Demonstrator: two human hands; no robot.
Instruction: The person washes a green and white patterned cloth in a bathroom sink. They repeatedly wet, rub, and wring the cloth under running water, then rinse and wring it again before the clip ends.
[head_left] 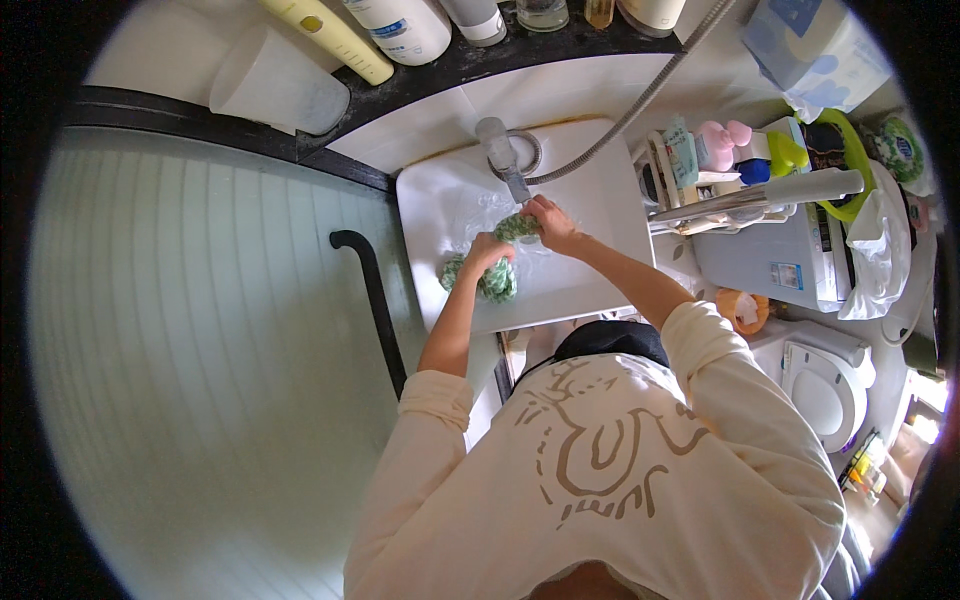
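A green-and-white cloth point(497, 281) is bunched between my two hands over the white sink point(600, 160). My left hand point(488, 250) is closed round its middle, and the loose part hangs down toward the basin below that fist. Gripping the upper end is my right hand point(552, 222), right beside the outlet of the faucet point(502, 152). Between the two fists the cloth looks tightly bunched. Water shows in the basin around the cloth.
A shower hose point(640, 95) curves behind the sink. Bottles point(400, 28) and a frosted cup point(278, 85) line the dark ledge. A glass door with a black handle point(370, 290) stands left. At right are a loaded white cabinet point(765, 265) and a toilet point(822, 390).
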